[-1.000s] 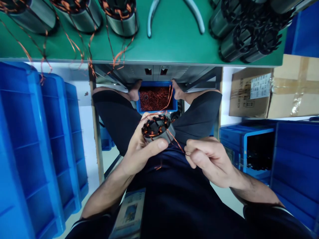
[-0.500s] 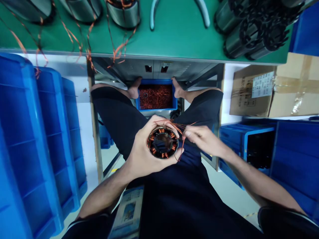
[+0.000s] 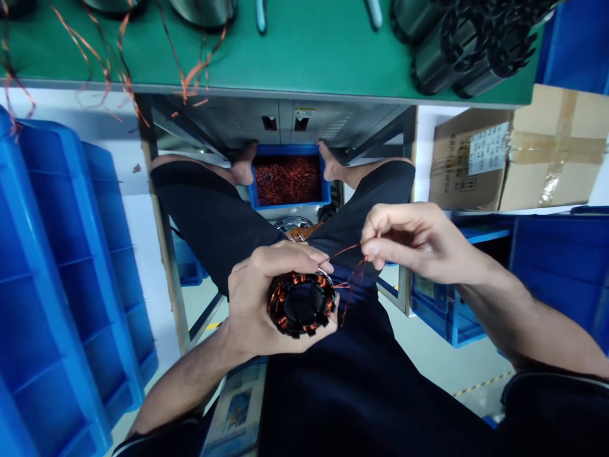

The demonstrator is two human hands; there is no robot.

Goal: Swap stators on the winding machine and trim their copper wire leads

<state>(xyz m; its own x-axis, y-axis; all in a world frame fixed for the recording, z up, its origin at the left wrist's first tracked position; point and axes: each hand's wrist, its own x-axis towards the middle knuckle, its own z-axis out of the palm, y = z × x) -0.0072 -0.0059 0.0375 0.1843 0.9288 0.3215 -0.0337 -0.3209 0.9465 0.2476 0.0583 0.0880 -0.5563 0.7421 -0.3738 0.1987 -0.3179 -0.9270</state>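
My left hand [image 3: 259,298] is wrapped round a round motor stator [image 3: 301,303] with black slots and copper windings, held over my lap with its open end facing up. My right hand [image 3: 419,242] is just right of it, fingers pinched on thin copper wire strands [image 3: 349,274] that run from the stator's rim. On the floor between my feet sits a small blue bin of copper wire scraps [image 3: 288,180].
A green workbench [image 3: 304,57] spans the top, with wound stators and trailing copper wires at its left and several black stators [image 3: 471,44] at its right. Stacked blue crates [image 3: 57,266] stand left, a cardboard box [image 3: 518,158] and blue bins [image 3: 547,266] right.
The stator was tipped so its open end faces up and it sank lower in my lap. My right hand went to the stator's rim, then rose rightward, drawing wire strands out.
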